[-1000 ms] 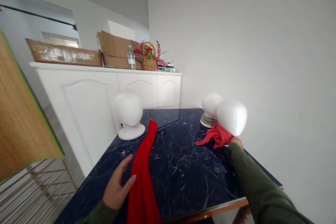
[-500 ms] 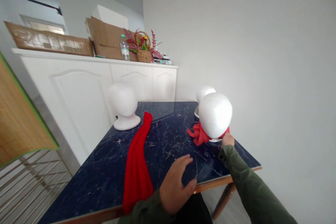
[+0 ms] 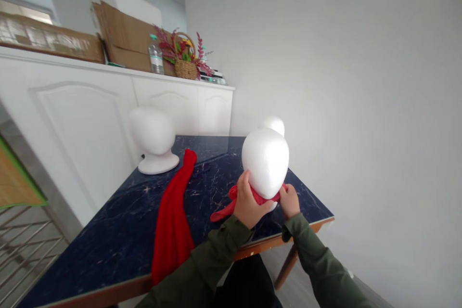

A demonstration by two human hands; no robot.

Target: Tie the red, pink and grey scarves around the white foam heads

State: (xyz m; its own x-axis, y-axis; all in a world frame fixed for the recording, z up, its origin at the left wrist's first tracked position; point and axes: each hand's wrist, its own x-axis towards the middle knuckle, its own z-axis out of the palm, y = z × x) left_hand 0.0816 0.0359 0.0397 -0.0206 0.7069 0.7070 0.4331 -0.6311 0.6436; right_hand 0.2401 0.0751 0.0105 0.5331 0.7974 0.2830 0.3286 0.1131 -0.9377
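On my feed, a soft coral-red fabric cloth (image 3: 224, 212) lies bunched around the neck of a smooth white egg-shaped mannequin head (image 3: 266, 159), near the front edge of a dark blue marble-patterned table (image 3: 119, 236). I read its long axis as crosswise, from a loose end out on the left to the right hand (image 3: 289, 202), whose fingers look pinched on the cloth just beside the neck. The left hand (image 3: 250, 208) is the nearer one to that loose end, which trails out leftward past it. That hand cups the head's lower left side, thumb spread toward the base; whether its hidden fingers grip cloth, I can't tell.
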